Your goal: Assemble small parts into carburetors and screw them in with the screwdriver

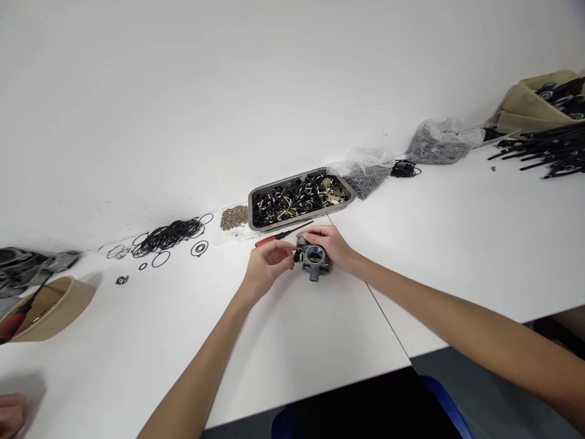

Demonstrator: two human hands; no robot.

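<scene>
Two hands on one small grey cast-metal carburettor body (314, 257), resting on white desk (457, 231) mid-frame. Right hand (333, 245) wraps it from right, fingers clamped. Left hand (267, 263) just left, fingertips pinched together at body's left side; pinched item too small to tell. Red-handled screwdriver (281, 236) lies just behind.

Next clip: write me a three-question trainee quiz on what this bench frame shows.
1. True or false: both hands touch the grey metal part.
2. What lies just behind the hands: A) a red-handled screwdriver, B) scissors, C) a hammer?
3. What holds the mixed black and brass pieces by the wall?

Key: 1. True: left hand and right hand grip it. 2. A. 3. The metal tray.
</scene>
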